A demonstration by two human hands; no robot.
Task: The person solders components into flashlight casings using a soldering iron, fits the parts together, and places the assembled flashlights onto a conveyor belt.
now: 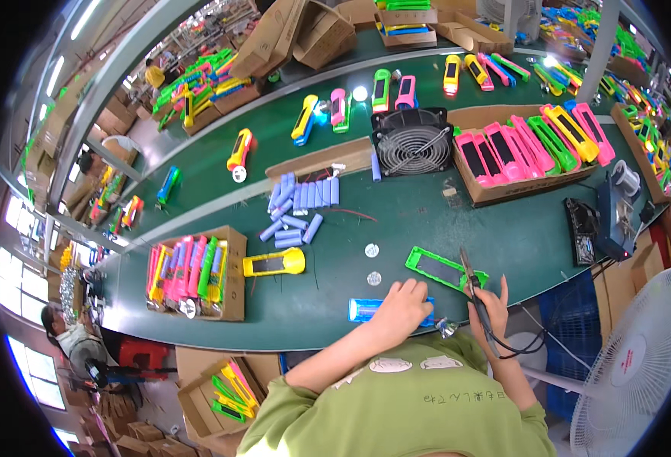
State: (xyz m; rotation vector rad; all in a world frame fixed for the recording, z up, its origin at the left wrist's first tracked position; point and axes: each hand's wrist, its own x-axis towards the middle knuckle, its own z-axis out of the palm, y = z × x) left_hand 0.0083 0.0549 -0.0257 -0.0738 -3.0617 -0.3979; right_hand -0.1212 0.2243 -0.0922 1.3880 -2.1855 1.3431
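My left hand [401, 308] has its fingers curled over a blue plastic lamp casing [362, 310], which lies at the bench's near edge. A small silvery lamp head [446, 327] sits at the casing's right end. My right hand [490, 308] grips a soldering iron [479, 295], its metal end pointing away from me and its cable trailing below. That metal end crosses over a green casing [436, 266] with a dark panel. Two small round silvery discs [371, 250] lie left of the green casing. Farther left rests a yellow casing [274, 263] with thin wires.
Purple battery cells [314, 194] lie in a group at centre left. Cartons of colourful casings stand at left [235, 270] and back right [495, 190]. A black fan [411, 142] stands behind; a white fan [632, 365] is at right. Casings line the far green belt [198, 156].
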